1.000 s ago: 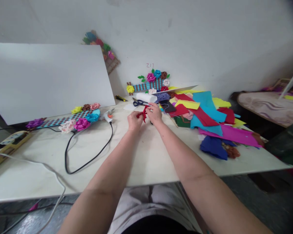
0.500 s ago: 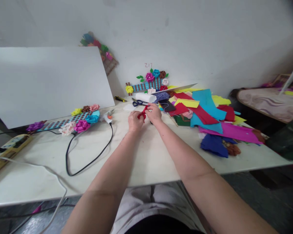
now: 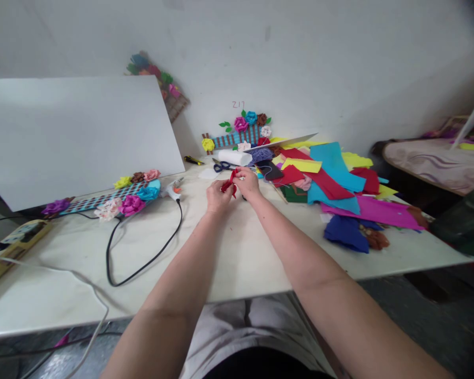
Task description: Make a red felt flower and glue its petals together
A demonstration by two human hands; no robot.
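Note:
Both of my hands meet over the middle of the table, pinching a small piece of red crepe paper. My left hand grips its lower left part with closed fingers. On the other side, my right hand holds the upper end between thumb and fingers. The paper looks bunched and folded; much of it is hidden by my fingers. Just behind the hands lie blue-handled scissors and a white roll. A dark phone-like slab is right of my right hand.
A glue gun with a looping black cord lies left, beside a flower-decorated woven panel. Coloured paper sheets pile up on the right. A white board leans on the wall. A power strip sits far left.
The red paper has shifted slightly between my fingers, and its lower end now hangs below them. Both hands stay in nearly the same place.

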